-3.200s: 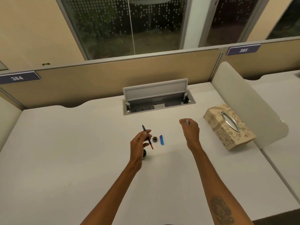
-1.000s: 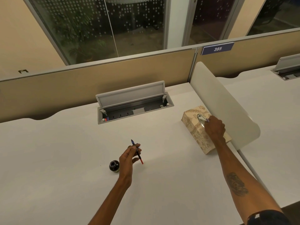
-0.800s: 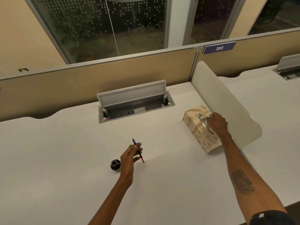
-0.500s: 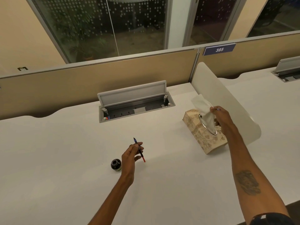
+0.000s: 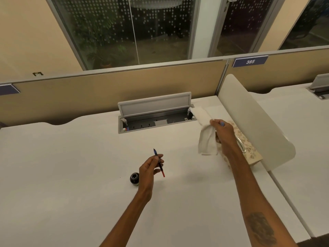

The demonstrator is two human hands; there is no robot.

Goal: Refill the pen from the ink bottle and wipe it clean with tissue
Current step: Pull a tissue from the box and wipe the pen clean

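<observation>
My left hand (image 5: 148, 171) holds a thin pen (image 5: 159, 163) above the white desk, its dark nib pointing up and away and its red end toward me. A small dark ink bottle (image 5: 134, 178) stands open on the desk just left of that hand. My right hand (image 5: 222, 133) is shut on a white tissue (image 5: 206, 138) that hangs free above the desk; a small blue piece (image 5: 222, 123) shows between its fingers. The patterned tissue box (image 5: 249, 148) lies behind and right of that hand, partly hidden by it.
An open grey cable hatch (image 5: 154, 113) with sockets sits at the back of the desk. A pale curved divider (image 5: 252, 118) stands right of the tissue box, with another desk beyond it. A tan partition (image 5: 106, 93) runs along the far edge.
My right hand reached the tissue box, pulled a tissue up out of its slot and has drawn it fully clear to the left. My left hand with the pen has barely moved.
</observation>
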